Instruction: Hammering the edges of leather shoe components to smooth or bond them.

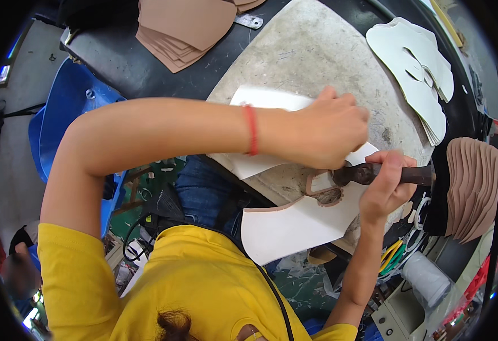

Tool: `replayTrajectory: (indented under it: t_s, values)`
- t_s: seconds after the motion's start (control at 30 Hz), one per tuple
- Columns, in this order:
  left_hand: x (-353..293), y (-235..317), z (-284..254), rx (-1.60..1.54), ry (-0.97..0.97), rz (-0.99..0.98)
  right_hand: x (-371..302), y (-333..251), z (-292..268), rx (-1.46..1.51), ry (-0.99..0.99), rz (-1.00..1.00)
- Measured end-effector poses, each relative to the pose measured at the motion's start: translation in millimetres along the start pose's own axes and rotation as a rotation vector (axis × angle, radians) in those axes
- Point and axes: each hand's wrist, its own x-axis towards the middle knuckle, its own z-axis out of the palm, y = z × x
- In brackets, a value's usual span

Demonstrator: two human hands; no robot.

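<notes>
A white cut piece point(294, 230) with a brown edge and a curved cutout lies on a pale stone slab point(311, 51) before me. My left arm reaches across it from the left, a red band on the wrist. My left hand point(331, 128) is closed over the far part of the piece, its fingertips hidden beneath it. My right hand point(390, 182) wraps around a hammer point(365, 172). The hammer's dark head sits low over the brown-edged cutout, close to my left hand. Whether it touches the piece is hard to see.
Brown cut pieces point(186, 25) are stacked on the dark table at the back left, near a small metal plate point(249, 21). White pieces point(405, 68) lie at the slab's right edge. More brown pieces point(473, 187) stand at the right. A blue chair point(61, 108) is at the left.
</notes>
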Motion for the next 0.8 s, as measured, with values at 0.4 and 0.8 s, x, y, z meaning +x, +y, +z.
replayTrajectory:
  t_s: [0.4,0.8]
  values:
    - [25.8,-13.1,-8.4,-0.27,-0.331,-0.057,13.7,-6.7,-20.1,-0.002,-0.218,-0.144]
    - [42.4,-14.1,-32.5,-0.049,-0.545,-0.044,25.8,-9.9,-20.3,0.278,-0.157,-0.297]
